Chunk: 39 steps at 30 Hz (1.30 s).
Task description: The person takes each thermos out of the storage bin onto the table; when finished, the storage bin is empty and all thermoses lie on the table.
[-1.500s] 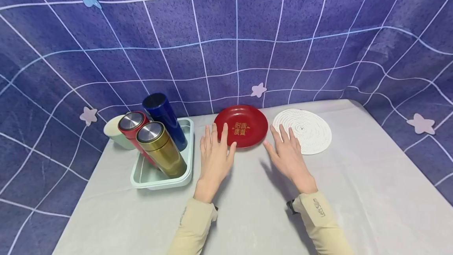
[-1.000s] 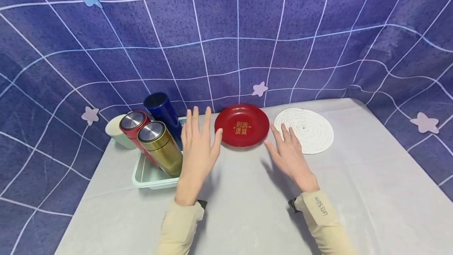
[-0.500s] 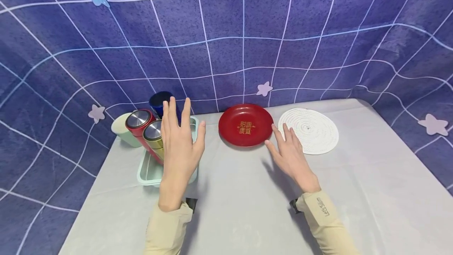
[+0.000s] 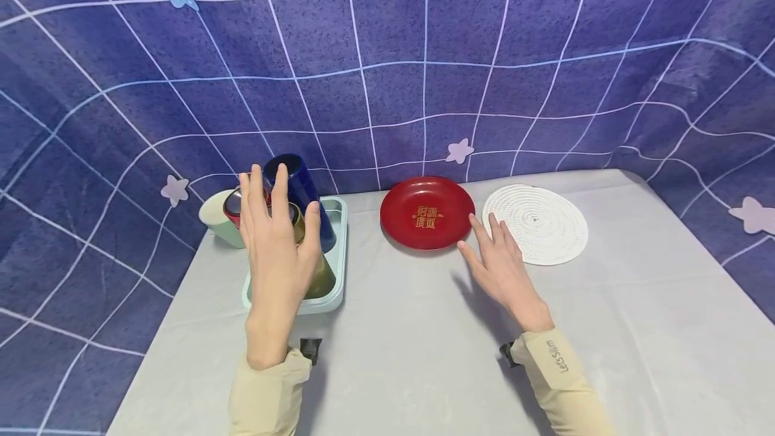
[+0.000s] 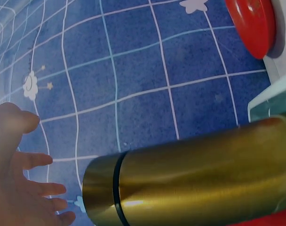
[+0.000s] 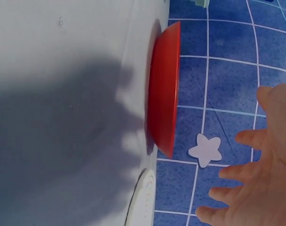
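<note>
My left hand (image 4: 275,254), fingers spread, hovers in front of a pale green tub (image 4: 340,247) of vacuum flasks. In the left wrist view the gold flask (image 5: 204,174) stands beside its fingertips, apart from them. The hand partly hides this flask and most of the red flask (image 4: 233,203) in the head view; the blue flask (image 4: 311,197) rises behind. My right hand (image 4: 505,274) holds nothing, its fingers extended above the table near the red plate (image 4: 427,187) and the white woven mat (image 4: 554,227). The right wrist view shows it above the plate's rim.
A pale green cup (image 4: 220,217) leans outward at the tub's back left. The table has a light grey cloth (image 4: 412,355). A blue curtain (image 4: 387,32) with a white grid and stars hangs close along the table's back edge.
My left hand has moved left from the red plate's edge to in front of the flasks. The right hand has stayed almost in place; the head view has turned slightly left.
</note>
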{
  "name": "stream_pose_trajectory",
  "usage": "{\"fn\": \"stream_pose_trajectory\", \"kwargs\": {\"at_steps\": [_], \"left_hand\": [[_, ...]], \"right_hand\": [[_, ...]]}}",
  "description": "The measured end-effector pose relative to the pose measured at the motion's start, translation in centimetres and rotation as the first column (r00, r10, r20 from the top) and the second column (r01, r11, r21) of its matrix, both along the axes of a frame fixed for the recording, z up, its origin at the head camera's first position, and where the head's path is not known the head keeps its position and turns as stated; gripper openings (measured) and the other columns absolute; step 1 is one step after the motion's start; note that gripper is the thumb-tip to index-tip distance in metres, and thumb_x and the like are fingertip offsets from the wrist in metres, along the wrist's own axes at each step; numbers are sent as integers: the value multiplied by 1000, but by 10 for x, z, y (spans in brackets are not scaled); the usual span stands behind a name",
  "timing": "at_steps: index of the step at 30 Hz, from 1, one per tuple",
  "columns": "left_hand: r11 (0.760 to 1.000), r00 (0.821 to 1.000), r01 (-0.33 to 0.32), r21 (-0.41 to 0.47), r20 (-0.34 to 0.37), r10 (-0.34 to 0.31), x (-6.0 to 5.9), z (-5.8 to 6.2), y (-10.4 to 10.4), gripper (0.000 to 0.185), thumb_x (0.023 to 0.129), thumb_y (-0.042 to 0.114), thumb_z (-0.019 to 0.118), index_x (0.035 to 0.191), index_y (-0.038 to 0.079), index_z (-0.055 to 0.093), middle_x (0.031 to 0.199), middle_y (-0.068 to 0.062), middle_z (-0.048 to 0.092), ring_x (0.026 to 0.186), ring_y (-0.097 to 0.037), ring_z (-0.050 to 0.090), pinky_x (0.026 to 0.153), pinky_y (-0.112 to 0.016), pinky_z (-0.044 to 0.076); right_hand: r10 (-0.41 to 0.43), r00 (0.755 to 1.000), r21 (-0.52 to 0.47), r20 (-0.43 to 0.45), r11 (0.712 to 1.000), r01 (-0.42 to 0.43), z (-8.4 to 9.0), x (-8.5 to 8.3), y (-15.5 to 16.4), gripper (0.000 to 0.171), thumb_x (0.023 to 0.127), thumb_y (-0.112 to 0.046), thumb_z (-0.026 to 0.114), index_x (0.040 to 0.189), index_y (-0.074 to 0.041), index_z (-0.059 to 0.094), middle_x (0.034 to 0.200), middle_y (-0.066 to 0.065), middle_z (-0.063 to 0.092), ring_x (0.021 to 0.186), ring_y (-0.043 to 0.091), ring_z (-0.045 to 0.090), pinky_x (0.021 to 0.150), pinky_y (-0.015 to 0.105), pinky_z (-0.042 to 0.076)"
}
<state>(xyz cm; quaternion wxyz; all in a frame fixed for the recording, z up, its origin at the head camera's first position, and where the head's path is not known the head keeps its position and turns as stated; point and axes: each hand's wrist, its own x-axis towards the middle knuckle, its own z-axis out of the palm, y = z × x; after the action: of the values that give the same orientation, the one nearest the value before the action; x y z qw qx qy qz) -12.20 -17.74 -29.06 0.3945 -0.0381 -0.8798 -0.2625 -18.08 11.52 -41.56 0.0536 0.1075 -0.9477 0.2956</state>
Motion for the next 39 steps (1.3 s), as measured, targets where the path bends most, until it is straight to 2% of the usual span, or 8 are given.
{"fn": "stream_pose_trajectory", "kwargs": {"at_steps": [7, 13, 19, 33, 39], "left_hand": [[999, 999, -37, 31, 28, 36, 4, -1, -12, 57, 99, 28, 52, 150, 8, 37, 160, -18, 21, 150, -31, 7, 119, -55, 9], [996, 998, -62, 66, 37, 60, 8, -4, -22, 57, 99, 27, 53, 151, 10, 37, 160, -17, 22, 150, -31, 8, 118, -58, 10], [994, 997, -75, 81, 34, 72, 11, -10, -34, 58, 98, 25, 54, 150, 7, 36, 158, -20, 23, 150, -31, 8, 119, -56, 9], [980, 990, -114, 163, 103, 98, 21, -27, -59, 64, 96, 19, 56, 152, 3, 29, 157, -23, 22, 149, -35, 10, 120, -51, 7], [972, 986, -119, 204, 136, 93, 25, -30, -67, 60, 100, 20, 50, 153, 3, 28, 158, -22, 22, 149, -33, 11, 121, -48, 8]], "right_hand": [[5, 1000, -10, 14, 1000, -4, -2, 1, 1, 65, 102, -45, 42, 154, -9, 26, 158, 30, 15, 144, 52, 11, 111, 69, 17], [2, 1000, -15, 14, 1000, -2, -3, 2, 2, 65, 102, -44, 43, 154, -9, 27, 157, 30, 15, 143, 52, 12, 110, 70, 18], [-2, 1000, -15, 14, 1000, 3, -4, 1, 3, 64, 102, -43, 42, 154, -9, 28, 157, 30, 16, 143, 52, 13, 108, 71, 20], [8, 1000, -16, 4, 1000, -8, -4, 0, 4, 63, 102, -44, 41, 153, -8, 28, 156, 31, 17, 142, 53, 14, 108, 71, 21], [10, 1000, -16, -2, 1000, -10, -4, -1, 4, 63, 102, -43, 41, 153, -8, 28, 156, 31, 17, 142, 54, 15, 108, 71, 21]]}}
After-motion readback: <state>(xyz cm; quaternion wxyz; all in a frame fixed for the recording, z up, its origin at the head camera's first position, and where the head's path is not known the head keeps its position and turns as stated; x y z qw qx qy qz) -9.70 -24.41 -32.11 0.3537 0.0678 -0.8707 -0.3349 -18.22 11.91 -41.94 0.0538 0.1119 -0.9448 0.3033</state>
